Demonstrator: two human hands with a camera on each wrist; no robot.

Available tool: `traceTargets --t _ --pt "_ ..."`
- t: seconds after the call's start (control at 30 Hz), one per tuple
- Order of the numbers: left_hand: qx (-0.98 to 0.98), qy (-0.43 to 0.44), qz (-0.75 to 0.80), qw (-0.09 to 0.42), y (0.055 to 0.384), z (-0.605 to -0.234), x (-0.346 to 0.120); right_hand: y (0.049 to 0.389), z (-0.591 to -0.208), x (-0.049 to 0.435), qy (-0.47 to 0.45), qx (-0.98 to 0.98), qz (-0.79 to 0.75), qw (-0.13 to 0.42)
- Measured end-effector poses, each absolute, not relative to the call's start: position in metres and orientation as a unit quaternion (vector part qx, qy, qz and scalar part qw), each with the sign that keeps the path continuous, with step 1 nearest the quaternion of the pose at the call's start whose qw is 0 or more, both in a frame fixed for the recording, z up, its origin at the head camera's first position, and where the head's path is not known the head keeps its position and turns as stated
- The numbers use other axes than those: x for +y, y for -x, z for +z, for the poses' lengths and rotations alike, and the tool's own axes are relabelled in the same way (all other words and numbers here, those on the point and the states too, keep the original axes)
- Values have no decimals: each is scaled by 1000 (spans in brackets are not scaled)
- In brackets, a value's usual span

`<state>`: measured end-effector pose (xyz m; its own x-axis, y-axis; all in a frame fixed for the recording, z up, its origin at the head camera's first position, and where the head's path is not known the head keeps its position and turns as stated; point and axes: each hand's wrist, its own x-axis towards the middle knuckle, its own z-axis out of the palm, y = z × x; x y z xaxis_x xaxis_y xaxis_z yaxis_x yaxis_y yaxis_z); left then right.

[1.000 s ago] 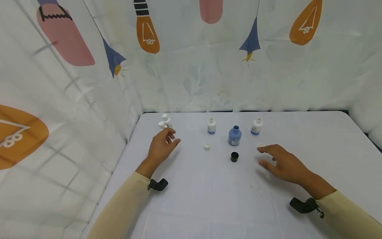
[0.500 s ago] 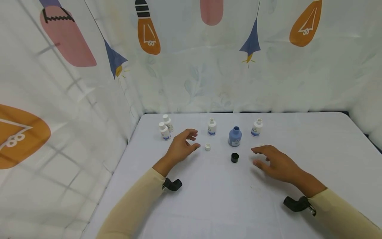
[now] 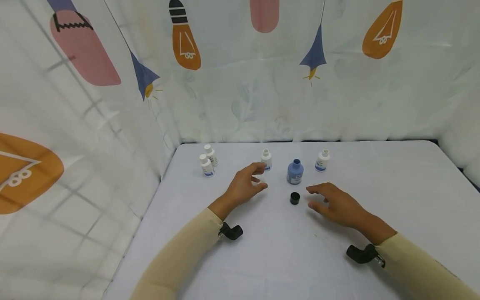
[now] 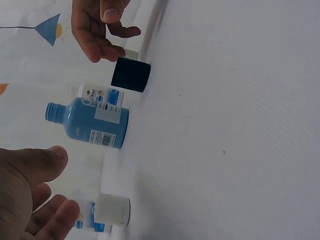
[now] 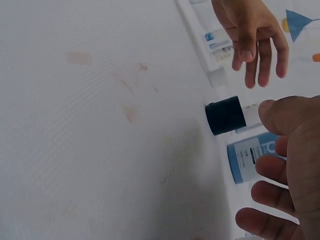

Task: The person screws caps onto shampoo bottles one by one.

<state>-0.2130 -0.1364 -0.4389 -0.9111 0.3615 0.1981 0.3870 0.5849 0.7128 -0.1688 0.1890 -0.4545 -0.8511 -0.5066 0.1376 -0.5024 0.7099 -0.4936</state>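
My left hand hovers over the middle of the table, fingers loosely bent and holding nothing. A white cap stands by its fingertips in the left wrist view; the hand hides it from the head. Just behind is an uncapped white bottle, partly covered by the fingers. My right hand, thumb and fingers apart and holding nothing, is just right of a black cap. Behind that cap stands an uncapped blue bottle. Another white cap shows past the black one in the left wrist view.
Another uncapped white bottle stands at the back, right of the blue one. Two capped white bottles, a nearer one and a farther one, stand at the back left. Printed white curtains enclose the white table.
My left hand has moved right, from the two capped bottles to the middle white cap and bottle. My right hand has shifted a little left, closer to the black cap. The bottles stand as before.
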Motion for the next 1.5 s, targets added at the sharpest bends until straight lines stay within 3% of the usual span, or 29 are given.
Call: traceTargets --t 0.47,1.5 --pt "-891 217 -399 -14 221 -440 -92 175 -459 171 270 925 -266 25" --pt "-903 195 -381 -23 246 -455 -56 182 -468 154 315 913 -255 -38"
